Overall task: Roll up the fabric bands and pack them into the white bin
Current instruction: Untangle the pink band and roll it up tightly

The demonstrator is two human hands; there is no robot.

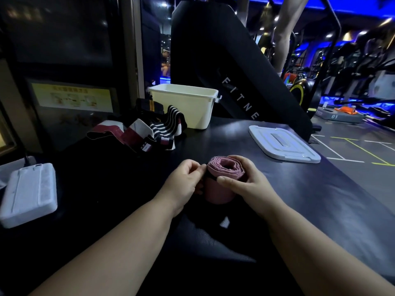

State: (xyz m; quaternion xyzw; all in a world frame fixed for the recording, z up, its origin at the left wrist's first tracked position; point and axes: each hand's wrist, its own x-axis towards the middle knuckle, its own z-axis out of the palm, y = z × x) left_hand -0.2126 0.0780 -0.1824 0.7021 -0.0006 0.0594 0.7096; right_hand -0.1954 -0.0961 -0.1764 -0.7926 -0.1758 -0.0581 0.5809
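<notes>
while you've got the pink roll [224, 174] pinned between both hands, it sits near you at the middle of the black table [299, 199]. it's standing on end with its spiral face up, so its long axis runs roughly upright, tipped a touch. whether its bottom touches the table i can't tell, your hands hide it.

your right hand [245, 180] is curled round the right side of the roll, thumb laid across the front, fingers wrapped behind. your left hand [183, 182] is bunched at the left side, fingertips pinching the dark outer edge there, most likely the loose tail. i'd say the rolling on this one is about done and the tail just wants holding flat.

now the bit that matters: the white bin [186, 107] stands far from the roll and a little to the left. it's open at the top, and its lid [284, 144] lies flat off to the right, well apart. so the carry goes straight away from you and slightly left. your left hand is on the bin's side, but your right has the fuller hold, so i'd judge the right carries while the left guards the tail. let go early and it could spring loose.

more bands [149, 129] lie unrolled in a heap just beside the bin on its left. a white box [30, 193] sits near left.
</notes>
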